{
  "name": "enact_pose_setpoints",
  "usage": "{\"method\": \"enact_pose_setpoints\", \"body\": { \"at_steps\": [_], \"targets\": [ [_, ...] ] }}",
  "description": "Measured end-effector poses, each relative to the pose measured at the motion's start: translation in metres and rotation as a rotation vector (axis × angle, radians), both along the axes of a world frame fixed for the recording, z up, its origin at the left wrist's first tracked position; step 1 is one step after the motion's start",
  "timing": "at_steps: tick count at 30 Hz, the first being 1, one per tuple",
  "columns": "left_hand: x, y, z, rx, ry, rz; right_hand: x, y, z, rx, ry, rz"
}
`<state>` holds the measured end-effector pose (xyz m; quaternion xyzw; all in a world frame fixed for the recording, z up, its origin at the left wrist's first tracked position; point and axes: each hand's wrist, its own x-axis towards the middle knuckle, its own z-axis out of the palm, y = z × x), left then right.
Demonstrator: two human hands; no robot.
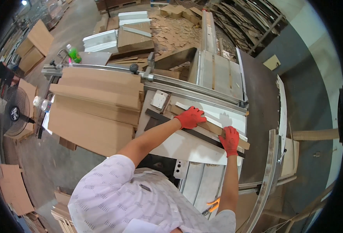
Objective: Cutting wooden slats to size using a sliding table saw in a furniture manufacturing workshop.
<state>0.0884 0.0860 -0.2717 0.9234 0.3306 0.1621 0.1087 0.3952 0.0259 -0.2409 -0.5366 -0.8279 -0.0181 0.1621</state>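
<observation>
Both my hands wear red gloves. My left hand (191, 117) is closed over a brown board strip (212, 127), its fingers curled at the edge of a narrow white strip (183, 106). Farther right, my right hand (229, 140) grips the brown strip near its right end, thumb toward the left hand. Parts of the strips are hidden under the gloves. A dark strip (198, 134) lies along the near side of the brown one. These pieces rest on a white panel (175, 145) on the saw table.
Stacked brown boards (94, 116) stand left of the white panel. A metal fence rail (195, 93) with a clamp runs behind it. Orange-handled pliers (214, 204) lie beside my right forearm. A green bottle (73, 53) and a fan (16, 112) are at the left.
</observation>
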Motion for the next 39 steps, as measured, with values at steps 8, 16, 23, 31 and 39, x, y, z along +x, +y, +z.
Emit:
{"method": "enact_pose_setpoints", "body": {
  "at_steps": [8,16,23,31,39],
  "targets": [
    [0.011,0.005,-0.007,-0.059,-0.145,-0.009,0.060,-0.020,-0.039,0.224,0.140,-0.542],
    [0.002,-0.002,-0.008,-0.041,-0.155,0.042,0.204,-0.013,-0.078,-0.377,-0.113,-0.654],
    [0.003,-0.002,-0.003,-0.010,-0.052,0.083,0.220,-0.001,-0.113,-0.402,0.942,-0.936],
    [0.026,0.001,0.003,-0.106,-0.005,-0.016,0.248,0.000,-0.129,-0.392,0.393,-0.703],
    [0.057,0.011,-0.013,0.016,0.040,-0.109,0.195,-0.022,-0.087,-0.273,0.011,-0.577]
  ]
}}
